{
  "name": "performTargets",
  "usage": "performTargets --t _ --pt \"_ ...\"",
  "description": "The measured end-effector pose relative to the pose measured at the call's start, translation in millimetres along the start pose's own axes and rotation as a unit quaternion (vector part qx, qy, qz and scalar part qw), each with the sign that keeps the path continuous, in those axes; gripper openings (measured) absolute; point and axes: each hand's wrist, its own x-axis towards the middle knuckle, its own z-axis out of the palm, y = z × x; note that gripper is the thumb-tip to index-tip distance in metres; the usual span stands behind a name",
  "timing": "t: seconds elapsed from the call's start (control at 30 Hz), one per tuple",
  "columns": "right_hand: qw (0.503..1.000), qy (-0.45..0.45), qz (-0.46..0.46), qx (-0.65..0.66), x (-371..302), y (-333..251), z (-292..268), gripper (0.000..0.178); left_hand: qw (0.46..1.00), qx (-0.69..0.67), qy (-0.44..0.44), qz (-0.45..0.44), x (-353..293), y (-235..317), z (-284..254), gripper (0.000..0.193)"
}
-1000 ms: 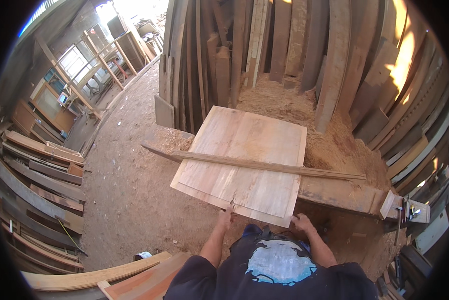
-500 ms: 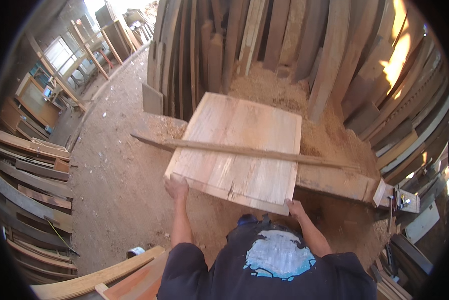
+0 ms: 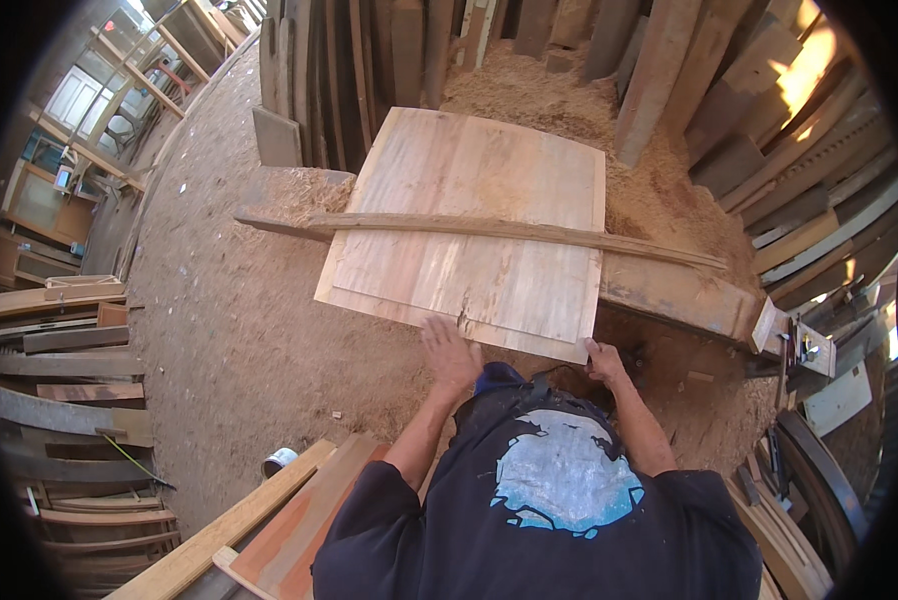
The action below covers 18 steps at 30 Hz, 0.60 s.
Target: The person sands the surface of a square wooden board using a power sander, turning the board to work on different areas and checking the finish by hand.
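A broad pale wooden panel (image 3: 469,180) lies in front of me, with a lighter border along its near edge. Across its top runs a long narrow strip of wood (image 3: 469,228), reaching past both sides of the panel. My left hand (image 3: 451,352) rests at the middle of the near edge, fingers spread, not wrapped round the wood. At the near right corner my right hand (image 3: 602,362) is closed on the panel, its thumb on the upper face. What the fingers do below the corner is hidden.
Under the panel, a long dusty beam-like bed (image 3: 679,295) extends to the right. Sawdust (image 3: 549,100) is heaped beyond it. Upright boards (image 3: 409,60) stand at the back, and stacked planks (image 3: 64,365) line the left. A small can (image 3: 279,460) sits near planks at lower left.
My left hand has let go of the panel's near left corner and moved right to the middle of the near edge. My right hand stays at its corner. The view has shifted.
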Motion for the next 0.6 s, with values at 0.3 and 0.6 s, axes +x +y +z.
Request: performTargets --t 0.3,0.6 --pt "1.000 -0.020 0.022 0.004 6 -1 -2 0.052 0.974 -0.195 -0.010 0.113 -14 9 -3 0.069" --pt "1.000 -0.022 0.017 -0.007 4 -3 -3 0.053 0.997 0.034 0.073 -0.015 66 -125 -10 0.068"
